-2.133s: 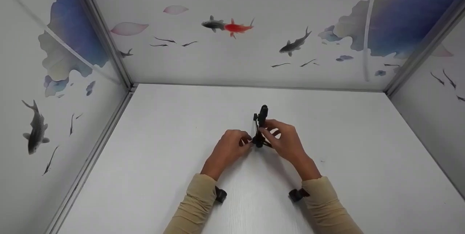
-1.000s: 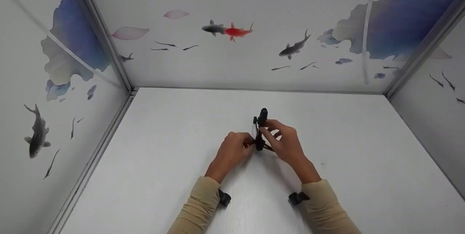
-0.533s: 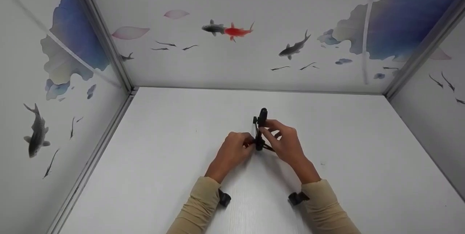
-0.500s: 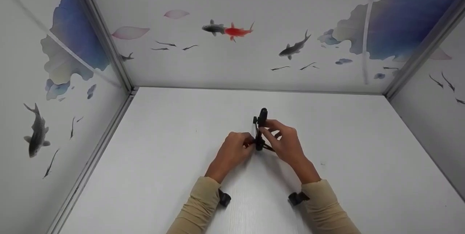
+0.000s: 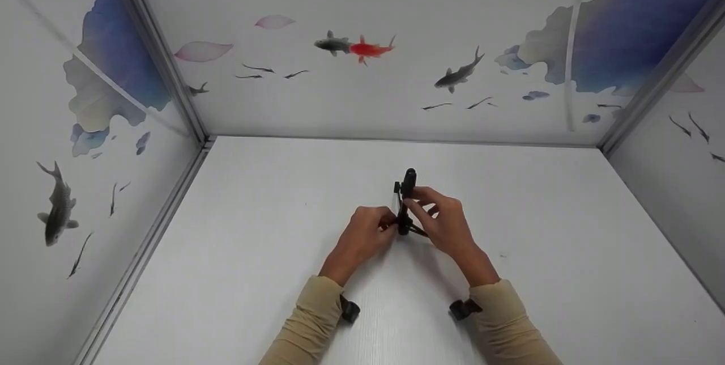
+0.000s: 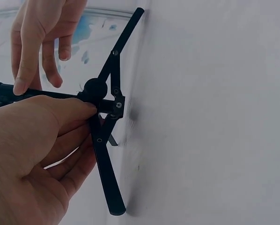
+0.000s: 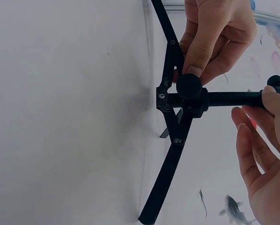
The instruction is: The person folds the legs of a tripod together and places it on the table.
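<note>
Upright on the white table stands a small black tripod (image 5: 404, 224), its legs spread and braced by hinged struts. My left hand (image 5: 362, 234) pinches it at the leg hub, beside a round knob (image 7: 190, 86); the thumb lies against the hub in the left wrist view. Higher up, my right hand (image 5: 447, 223) holds the centre post (image 7: 231, 98) between thumb and fingers, its other fingers extended. One leg (image 6: 109, 183) slants down to the tabletop in the left wrist view. The hands partly hide the hub and post.
White panels printed with fish and blue leaves enclose the table (image 5: 255, 195) at the back and sides. A metal rail (image 5: 141, 240) runs along the left edge. Small black cameras (image 5: 350, 309) are worn on both wrists.
Since two seconds ago my left fingers have come closer in on the hub, and the head view has tilted slightly. During the last second both hands and the tripod hold nearly still.
</note>
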Demonstrator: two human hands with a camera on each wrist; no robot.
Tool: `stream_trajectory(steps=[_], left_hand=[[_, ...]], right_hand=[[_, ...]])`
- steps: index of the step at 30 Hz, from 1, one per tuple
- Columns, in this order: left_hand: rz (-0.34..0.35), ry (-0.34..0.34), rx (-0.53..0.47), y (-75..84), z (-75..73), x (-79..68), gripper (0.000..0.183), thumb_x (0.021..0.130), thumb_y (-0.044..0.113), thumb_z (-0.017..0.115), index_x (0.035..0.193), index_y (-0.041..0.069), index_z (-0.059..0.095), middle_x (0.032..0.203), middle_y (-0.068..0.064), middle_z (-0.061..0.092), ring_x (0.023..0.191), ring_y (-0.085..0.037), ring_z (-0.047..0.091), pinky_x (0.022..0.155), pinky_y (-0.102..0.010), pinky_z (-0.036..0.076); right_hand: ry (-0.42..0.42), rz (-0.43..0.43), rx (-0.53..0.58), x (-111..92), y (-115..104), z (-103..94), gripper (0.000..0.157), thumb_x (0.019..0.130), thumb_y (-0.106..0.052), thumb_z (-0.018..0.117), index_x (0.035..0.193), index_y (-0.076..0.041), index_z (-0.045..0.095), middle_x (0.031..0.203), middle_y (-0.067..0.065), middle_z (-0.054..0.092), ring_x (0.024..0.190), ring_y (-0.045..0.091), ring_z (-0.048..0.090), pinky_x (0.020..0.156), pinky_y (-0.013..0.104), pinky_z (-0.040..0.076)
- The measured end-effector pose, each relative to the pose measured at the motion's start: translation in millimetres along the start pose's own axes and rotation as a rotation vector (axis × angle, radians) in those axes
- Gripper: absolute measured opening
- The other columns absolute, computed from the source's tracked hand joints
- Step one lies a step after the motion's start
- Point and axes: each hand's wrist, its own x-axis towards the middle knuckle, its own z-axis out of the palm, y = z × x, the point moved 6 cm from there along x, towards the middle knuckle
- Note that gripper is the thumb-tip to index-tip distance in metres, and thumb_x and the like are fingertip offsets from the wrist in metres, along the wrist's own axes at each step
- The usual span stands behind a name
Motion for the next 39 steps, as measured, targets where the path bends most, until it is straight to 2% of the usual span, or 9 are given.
stream_trajectory(steps=[14,28,39], left_hand=[[-0.004,-0.008,-0.064,-0.7,-1.0,0.4,0.009,0.092,0.014,0.071,0.098,0.012,0.077,0.089,0.006,0.076,0.084,-0.005,0.069,0.078,-0.024,0.056],[0.004,0.048,-0.074,0.6,-0.8,-0.1,0.007,0.091,0.014,0.071,0.096,0.012,0.075,0.086,0.005,0.074,0.082,-0.010,0.069,0.075,-0.024,0.055],[-0.008,0.063,-0.109,2.4,-3.2,0.4,0.006,0.092,0.015,0.070,0.096,0.014,0.075,0.087,0.007,0.074,0.082,-0.009,0.068,0.076,-0.026,0.056]], right_hand=[[-0.009,-0.004,-0.006,0.1,1.7,0.9,0.026,0.099,-0.030,0.065,0.124,-0.031,0.069,0.115,-0.013,0.074,0.091,0.007,0.071,0.065,0.027,0.057],[-0.016,0.019,0.002,-0.1,2.5,-0.4,0.026,0.099,-0.032,0.064,0.124,-0.032,0.069,0.113,-0.012,0.074,0.091,0.006,0.071,0.066,0.032,0.059],[-0.009,0.009,0.005,0.8,2.7,-1.1,0.027,0.098,-0.031,0.066,0.125,-0.030,0.070,0.115,-0.011,0.074,0.090,0.008,0.071,0.065,0.032,0.058]])
